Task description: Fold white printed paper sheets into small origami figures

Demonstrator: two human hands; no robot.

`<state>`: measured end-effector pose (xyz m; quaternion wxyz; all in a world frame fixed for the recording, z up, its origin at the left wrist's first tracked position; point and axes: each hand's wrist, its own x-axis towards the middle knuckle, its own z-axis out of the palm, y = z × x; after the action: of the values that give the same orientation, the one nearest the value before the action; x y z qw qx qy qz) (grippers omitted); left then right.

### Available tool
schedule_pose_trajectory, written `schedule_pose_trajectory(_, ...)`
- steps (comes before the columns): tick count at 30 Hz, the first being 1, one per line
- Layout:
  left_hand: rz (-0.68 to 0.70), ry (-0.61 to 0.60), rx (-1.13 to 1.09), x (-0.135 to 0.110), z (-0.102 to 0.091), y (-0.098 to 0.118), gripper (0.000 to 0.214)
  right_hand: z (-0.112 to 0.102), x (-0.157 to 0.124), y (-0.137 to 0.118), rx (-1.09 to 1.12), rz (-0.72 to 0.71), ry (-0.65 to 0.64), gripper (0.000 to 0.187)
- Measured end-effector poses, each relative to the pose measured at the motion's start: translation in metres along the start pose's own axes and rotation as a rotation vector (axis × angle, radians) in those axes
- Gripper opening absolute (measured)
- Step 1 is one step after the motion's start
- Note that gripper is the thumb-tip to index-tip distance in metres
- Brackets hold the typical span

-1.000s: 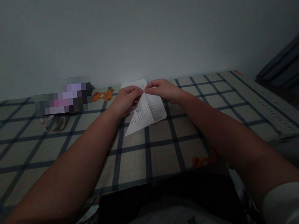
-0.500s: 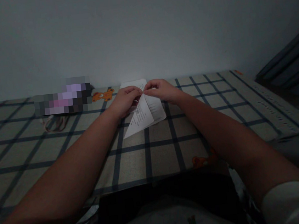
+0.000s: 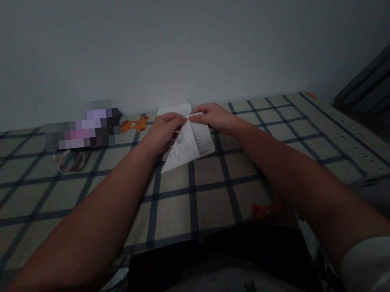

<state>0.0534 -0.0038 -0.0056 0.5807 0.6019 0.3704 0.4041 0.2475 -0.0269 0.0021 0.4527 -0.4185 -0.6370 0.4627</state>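
A white printed sheet of paper point(image 3: 190, 144) lies on the checked cloth point(image 3: 207, 196), folded so that a triangular flap points down toward me. My left hand point(image 3: 163, 129) pinches the paper's upper part from the left, fingers curled. My right hand point(image 3: 214, 117) pinches it from the right, and the two sets of fingertips nearly meet at the top of the fold. Both forearms stretch out over the cloth.
A blurred purple and dark object point(image 3: 83, 129) sits at the back left, with a pale looped cord point(image 3: 71, 160) in front of it. A plain wall point(image 3: 184, 40) rises behind the cloth. The cloth's right edge point(image 3: 365, 146) drops off beside a dark panel point(image 3: 377, 85).
The triangular flap's lower tip has drawn slightly up and in. Both hands stay in nearly the same place on the paper.
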Motion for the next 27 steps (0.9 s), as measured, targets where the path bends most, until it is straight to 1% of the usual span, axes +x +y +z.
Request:
schedule_pose_trajectory(7,-0.011,0.034,0.012,-0.0039,0.0059,0.0059,0.013,-0.0002,-0.0008,-0.003,-0.109,-0.032,0.005,0.03)
schedule_pose_trajectory(9,0.018,0.044,0.029,-0.0032,0.0058,0.0046,0.012,-0.0003,0.0007,-0.0029,-0.197,-0.075,0.022,0.032)
schedule_pose_trajectory(12,0.055,0.065,0.038,-0.0018,0.0055,0.002,0.013,0.0005,0.0039,-0.002,-0.33,-0.18,0.066,0.029)
schedule_pose_trajectory(15,0.059,0.073,0.031,-0.0007,0.0054,0.0011,0.014,0.0018,0.006,-0.0011,-0.372,-0.257,0.098,0.024)
schedule_pose_trajectory(17,0.053,0.066,0.015,-0.0001,0.0051,0.0011,0.015,0.0021,0.0059,-0.0006,-0.321,-0.227,0.084,0.025)
schedule_pose_trajectory(20,0.047,0.075,0.001,0.0008,0.0039,0.0009,0.018,0.0014,0.0039,-0.0004,-0.153,-0.096,0.03,0.034)
schedule_pose_trajectory(22,0.045,0.081,0.01,0.0012,0.0028,0.0005,0.02,0.001,0.0025,-0.0008,-0.058,-0.024,0.01,0.035)
schedule_pose_trajectory(24,0.035,0.066,0.033,0.0014,0.0018,0.0001,0.021,0.0008,0.0018,-0.0011,-0.016,0.004,0.016,0.033)
schedule_pose_trajectory(27,0.015,0.044,0.077,0.0014,0.0006,-0.0007,0.02,0.0002,0.0024,-0.0003,0.003,0.003,0.034,0.03)
